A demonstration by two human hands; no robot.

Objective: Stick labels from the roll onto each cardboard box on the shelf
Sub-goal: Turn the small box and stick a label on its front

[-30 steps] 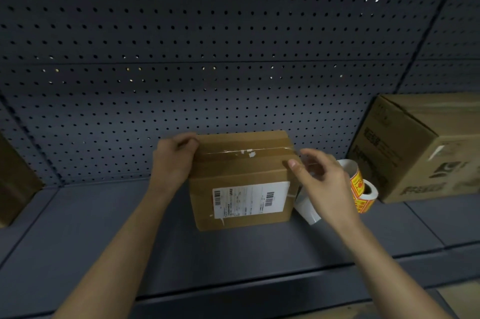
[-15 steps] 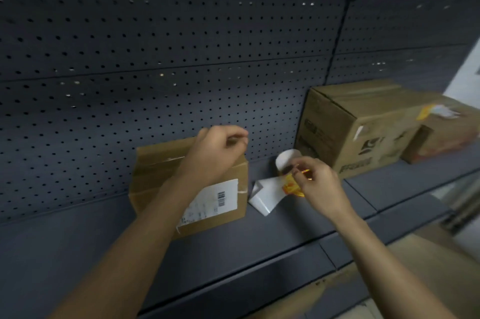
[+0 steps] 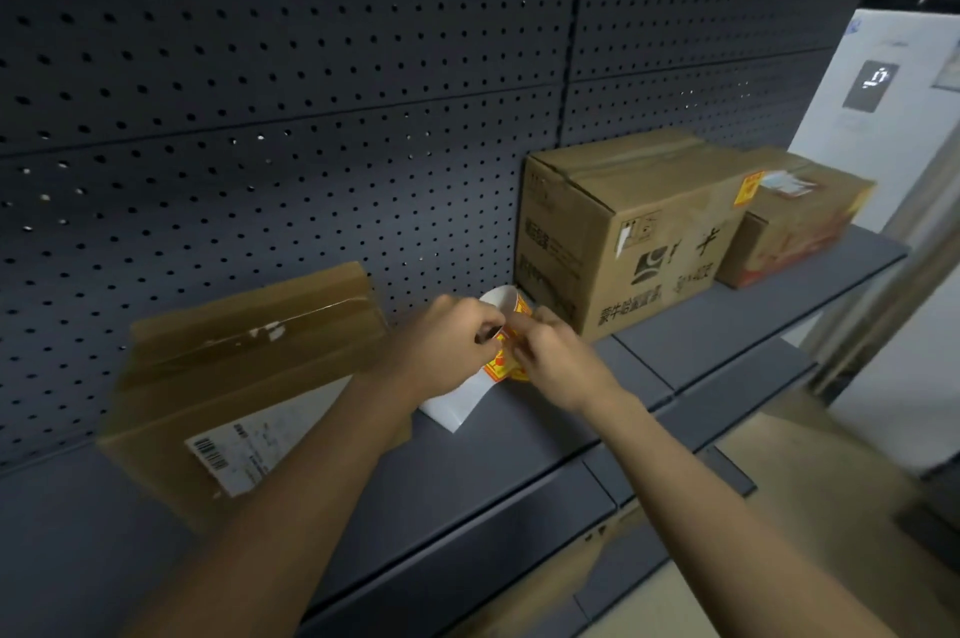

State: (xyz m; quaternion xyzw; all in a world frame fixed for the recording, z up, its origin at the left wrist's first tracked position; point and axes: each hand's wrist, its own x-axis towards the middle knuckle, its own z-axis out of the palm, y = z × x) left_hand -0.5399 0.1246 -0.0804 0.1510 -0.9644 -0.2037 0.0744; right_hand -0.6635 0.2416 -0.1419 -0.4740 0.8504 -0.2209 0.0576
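On shelf (image 3: pixel 519 455), between left box (image 3: pixel 244 367) and tall carton (image 3: pixel 623 232): label roll (image 3: pixel 506 304). Left hand (image 3: pixel 447 351), right hand (image 3: pixel 556 362) together, both pinching it, apparently peeling red-yellow label (image 3: pixel 500 362). Next likely: free label cleanly, press onto left box.

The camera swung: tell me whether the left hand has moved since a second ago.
Yes. The left hand left the top of the small box and went right, to the label roll beside the big box.
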